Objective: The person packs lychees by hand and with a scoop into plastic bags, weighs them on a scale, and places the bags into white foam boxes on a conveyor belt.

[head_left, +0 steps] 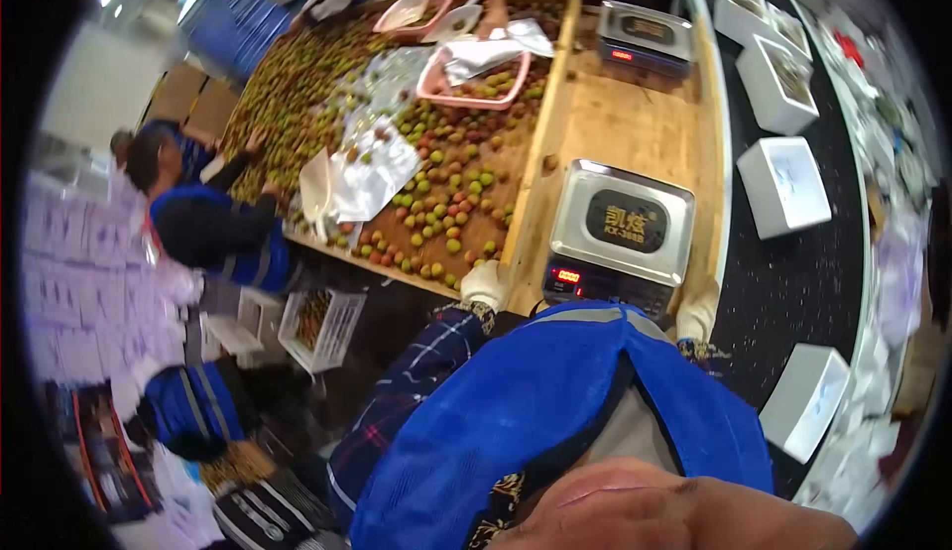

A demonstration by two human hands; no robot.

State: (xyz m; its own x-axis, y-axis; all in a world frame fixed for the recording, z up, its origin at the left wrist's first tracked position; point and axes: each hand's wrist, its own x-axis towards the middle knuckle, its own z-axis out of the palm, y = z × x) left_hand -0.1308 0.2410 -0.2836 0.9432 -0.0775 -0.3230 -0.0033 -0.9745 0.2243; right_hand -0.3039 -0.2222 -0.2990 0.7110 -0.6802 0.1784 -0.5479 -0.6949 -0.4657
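Observation:
My left hand [484, 286], in a white glove, rests on the front edge of the sorting table, beside the loose lychees [451, 215]. Its fingers lie on the wood and hold nothing that I can see. On the other side of the digital scale [623, 223], my right hand [698, 310], also gloved, lies on the wooden edge [710, 203] with nothing visible in it. The scale's steel pan bears no load, and its red display reads zeros. A wooden divider [540, 143] separates the scale side from the fruit.
A second scale [645, 36] stands farther back. White foam boxes [783, 187] line the black conveyor [808, 297] on the right. Among the lychees lie a pink basket [474, 102], a white scoop [317, 193] and silvery bags [382, 168]. Co-workers in blue vests [223, 238] surround the table.

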